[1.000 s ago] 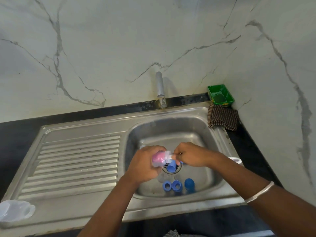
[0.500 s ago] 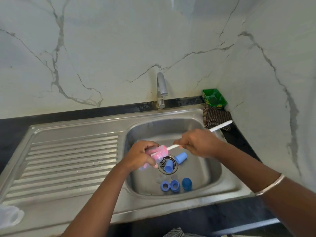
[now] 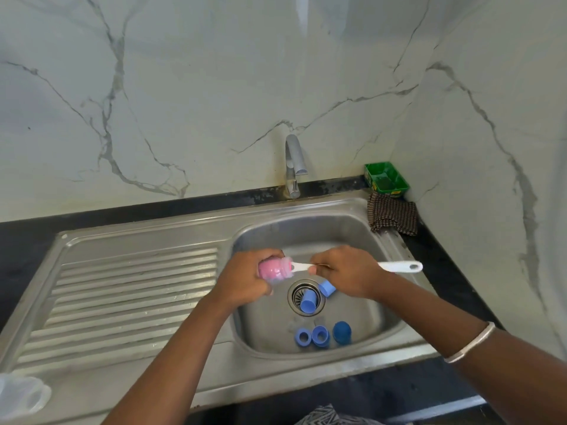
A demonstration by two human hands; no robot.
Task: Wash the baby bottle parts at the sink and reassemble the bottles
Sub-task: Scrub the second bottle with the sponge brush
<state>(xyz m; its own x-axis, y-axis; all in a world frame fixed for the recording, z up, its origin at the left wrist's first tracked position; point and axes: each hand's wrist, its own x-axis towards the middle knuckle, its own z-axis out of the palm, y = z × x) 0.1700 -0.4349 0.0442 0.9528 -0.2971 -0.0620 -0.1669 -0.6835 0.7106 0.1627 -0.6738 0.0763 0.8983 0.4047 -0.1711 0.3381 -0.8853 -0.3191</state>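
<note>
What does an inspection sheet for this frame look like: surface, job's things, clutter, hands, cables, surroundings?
Surface: steel sink with ribbed drainboard set in a dark counter.
Job's things: bottle with the pink brush head inside; white brush handle sticks out to the right; blue parts lie over the drain and along the basin's near side.
Clutter: checked cloth, green tray, clear plastic item at the near left edge.
Hands: left hand grips the bottle; right hand grips the brush handle.
Cables: nothing seen.
Surroundings: marble wall, tap; no water stream seen.
</note>
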